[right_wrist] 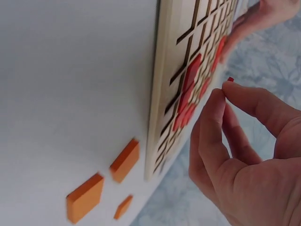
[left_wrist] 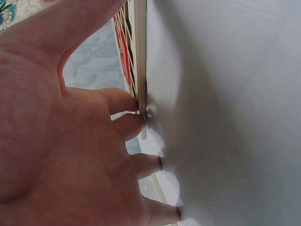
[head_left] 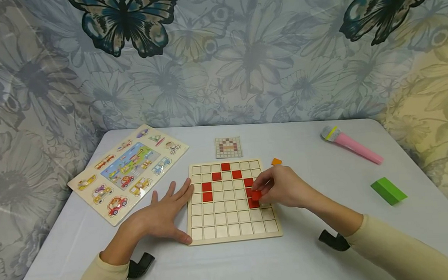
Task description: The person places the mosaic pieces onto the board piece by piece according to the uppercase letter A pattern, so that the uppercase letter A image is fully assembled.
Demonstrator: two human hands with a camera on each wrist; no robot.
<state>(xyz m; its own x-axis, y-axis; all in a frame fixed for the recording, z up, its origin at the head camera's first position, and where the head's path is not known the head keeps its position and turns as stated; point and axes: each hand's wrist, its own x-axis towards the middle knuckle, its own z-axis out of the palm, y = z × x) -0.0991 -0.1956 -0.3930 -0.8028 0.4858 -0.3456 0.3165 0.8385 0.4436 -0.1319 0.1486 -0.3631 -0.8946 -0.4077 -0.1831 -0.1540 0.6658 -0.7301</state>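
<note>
While the right hand [head_left: 286, 187] holds a red tile [head_left: 256, 195] over the right of the board [head_left: 234, 230], placing seems underway. The left hand [left_wrist: 80, 146] spreads its fingers [left_wrist: 160, 211] against the board; right fingers [right_wrist: 212, 122] pinch the tile, which probably needs lining up.

Red tile [head_left: 256, 196], pale gridded board [head_left: 222, 231].

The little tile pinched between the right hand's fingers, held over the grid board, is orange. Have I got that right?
Not the colour: the head view shows that the little tile is red. It is pinched by the right hand over the grid board, as you say.
</note>
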